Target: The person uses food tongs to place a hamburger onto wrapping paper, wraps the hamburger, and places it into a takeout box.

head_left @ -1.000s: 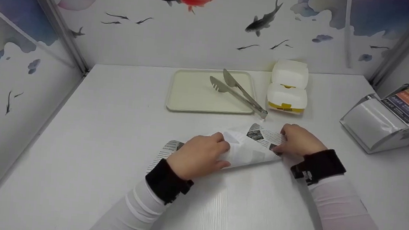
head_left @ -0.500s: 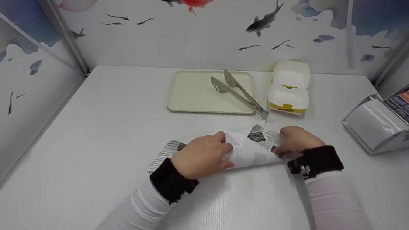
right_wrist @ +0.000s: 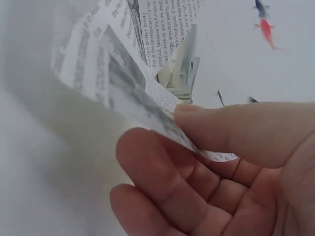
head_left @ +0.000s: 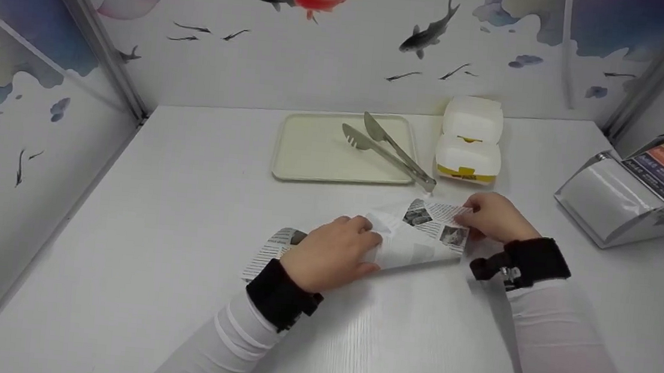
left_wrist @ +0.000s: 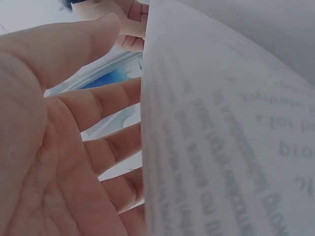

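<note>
In the head view, a thin white folded paper sheet with black print is laid mid-frame, probably super light, floppy and easily creased, so best held by its edges, with the left hand arched over it and the right hand at its right corner. In the left wrist view, the thumb's held clear and fingertips are hidden behind the paper left of centre, no pinch shown. In the right wrist view, that corner's pinched mid-frame between thumb and curled fingers.

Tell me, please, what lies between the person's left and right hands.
The printed paper spans the stretch between the left hand and the right hand, which pinches its edge; the head view shows this.
</note>
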`<state>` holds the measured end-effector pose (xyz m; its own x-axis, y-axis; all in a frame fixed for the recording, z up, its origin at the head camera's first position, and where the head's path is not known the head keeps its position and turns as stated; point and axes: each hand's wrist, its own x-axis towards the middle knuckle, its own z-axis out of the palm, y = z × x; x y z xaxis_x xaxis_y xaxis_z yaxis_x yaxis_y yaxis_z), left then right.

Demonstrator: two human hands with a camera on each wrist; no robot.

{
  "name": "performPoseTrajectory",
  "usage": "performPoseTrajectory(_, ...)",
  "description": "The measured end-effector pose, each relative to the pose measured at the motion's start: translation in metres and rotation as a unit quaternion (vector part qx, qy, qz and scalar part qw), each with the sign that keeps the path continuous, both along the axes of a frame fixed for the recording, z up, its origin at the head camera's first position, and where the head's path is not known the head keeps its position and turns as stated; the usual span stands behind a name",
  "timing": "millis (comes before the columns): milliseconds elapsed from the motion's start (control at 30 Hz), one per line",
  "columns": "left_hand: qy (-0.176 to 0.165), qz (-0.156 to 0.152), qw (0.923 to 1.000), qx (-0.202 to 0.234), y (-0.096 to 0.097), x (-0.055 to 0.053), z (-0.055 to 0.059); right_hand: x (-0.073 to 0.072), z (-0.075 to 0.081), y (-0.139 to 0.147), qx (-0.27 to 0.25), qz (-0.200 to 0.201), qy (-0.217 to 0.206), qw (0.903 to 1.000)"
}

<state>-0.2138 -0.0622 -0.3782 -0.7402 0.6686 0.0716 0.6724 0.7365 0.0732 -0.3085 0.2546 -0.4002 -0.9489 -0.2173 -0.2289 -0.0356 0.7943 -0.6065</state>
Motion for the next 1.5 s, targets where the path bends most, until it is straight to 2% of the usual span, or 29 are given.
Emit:
performPoseTrajectory(233,0.015,0.004,0.9997,-0.019,0.004,0.001,-0.004,0.001,-0.002,0.0,-0.021,-0.011,-0.002,0.9997)
performPoseTrajectory(467,0.01,0.007,0.9997,-0.02,0.004,0.001,-0.004,0.009,0.007,-0.009,-0.078,-0.023,-0.021,0.9964)
performPoseTrajectory(800,0.019,0.003,0.9998,-0.006,0.003,0.001,-0.007,0.017,0.017,-0.017,-0.071,-0.024,0.015,0.9971)
performPoseTrajectory(1167,0.007,-0.012,0.9999,-0.003,0.004,0.001,-0.005,0.036,0.045,-0.032,-0.096,-0.021,0.074,0.9924)
performPoseTrajectory(1333,0.003,-0.023,0.9997,0.009,0.004,0.001,-0.004,0.046,0.054,-0.041,-0.111,0.001,0.096,0.9892)
performPoseTrajectory(1500,-0.005,-0.022,0.9996,0.017,0.004,0.001,-0.004,0.053,0.059,-0.046,-0.119,0.029,0.107,0.9868)
